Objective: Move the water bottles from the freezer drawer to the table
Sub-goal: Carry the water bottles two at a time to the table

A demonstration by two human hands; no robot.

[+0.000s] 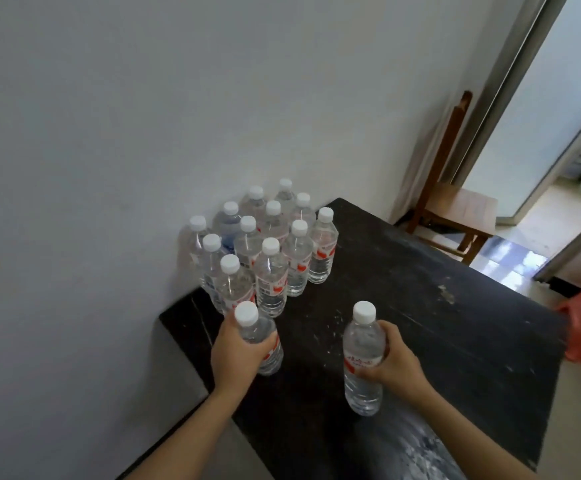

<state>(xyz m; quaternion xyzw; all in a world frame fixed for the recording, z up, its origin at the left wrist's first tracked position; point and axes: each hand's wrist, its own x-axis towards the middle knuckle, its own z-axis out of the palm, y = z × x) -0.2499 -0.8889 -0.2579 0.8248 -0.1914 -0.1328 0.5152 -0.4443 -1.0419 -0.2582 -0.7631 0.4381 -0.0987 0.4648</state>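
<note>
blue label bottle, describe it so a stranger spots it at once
On the dark table, a cluster of white-capped bottles stands by the grey wall. The blue label bottle is second from the near end in the row along the wall. Only it shows dark blue; others show red labels.

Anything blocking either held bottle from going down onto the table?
Nothing visible. The left hand grips the left bottle, the right hand the right bottle, both over bare table. The cluster stands by the wall, just beyond the left bottle, not under it.
</note>
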